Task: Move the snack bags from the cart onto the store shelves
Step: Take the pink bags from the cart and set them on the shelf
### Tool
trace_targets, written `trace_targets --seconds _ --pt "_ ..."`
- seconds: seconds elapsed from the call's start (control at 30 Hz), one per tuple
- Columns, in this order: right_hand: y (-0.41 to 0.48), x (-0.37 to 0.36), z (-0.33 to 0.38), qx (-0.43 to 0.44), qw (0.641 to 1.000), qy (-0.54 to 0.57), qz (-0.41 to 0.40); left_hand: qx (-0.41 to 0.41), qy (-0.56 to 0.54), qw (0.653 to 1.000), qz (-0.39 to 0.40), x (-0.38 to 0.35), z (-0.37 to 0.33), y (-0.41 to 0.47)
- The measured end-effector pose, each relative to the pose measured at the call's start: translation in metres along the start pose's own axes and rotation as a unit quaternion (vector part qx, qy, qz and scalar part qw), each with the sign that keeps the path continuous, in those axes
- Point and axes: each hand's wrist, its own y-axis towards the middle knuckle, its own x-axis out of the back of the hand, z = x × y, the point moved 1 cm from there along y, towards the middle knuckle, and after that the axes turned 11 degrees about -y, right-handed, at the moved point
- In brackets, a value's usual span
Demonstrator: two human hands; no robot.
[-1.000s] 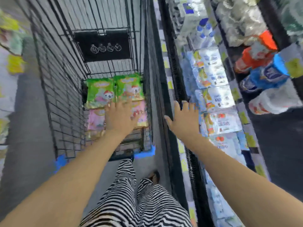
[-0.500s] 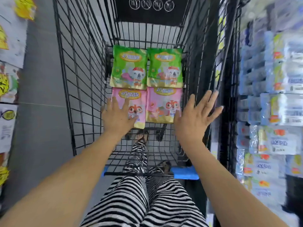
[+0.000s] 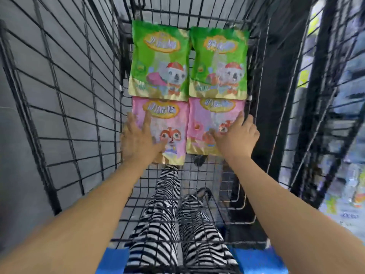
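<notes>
While the left hand (image 3: 136, 139) and right hand (image 3: 237, 135) lie flat, ungripping, on the centre-frame pink bags (image 3: 173, 123), pickup looks begun; next, pinch edges.

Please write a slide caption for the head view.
Left hand and right hand touch the pink snack bags in the cart.

A smooth grey floor (image 3: 19, 194) spreads across the left and near side, while on the right dark store shelves (image 3: 316, 76) hold blurred, brightly lit packs (image 3: 347, 194).

Open top above snack bags (image 3: 218, 62); wire cart walls (image 3: 79, 115) tight alongside
</notes>
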Motion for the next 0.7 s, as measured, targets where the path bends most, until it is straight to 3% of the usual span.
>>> trace_targets --seconds 0.23,0.4,0.53,0.6,0.7 --pt "0.017 -0.012 0.011 -0.083 0.993 0.036 0.075 0.080 -0.168 0.983 0.004 -0.004 -0.001 0.014" --pt "0.013 -0.004 0.017 -0.119 0.985 0.116 0.043 0.072 -0.222 0.972 -0.005 0.001 -0.005 0.017" --pt "0.007 0.007 0.015 -0.133 0.967 0.204 0.069 0.144 -0.381 0.913 -0.032 0.006 -0.005 0.012" --pt "0.007 0.012 0.011 -0.155 0.927 0.316 0.130 0.184 -0.426 0.886 -0.015 0.006 -0.002 0.010" --pt "-0.006 0.028 0.003 -0.192 0.805 0.499 0.257 0.188 -0.447 0.875 -0.005 0.013 -0.005 0.003"
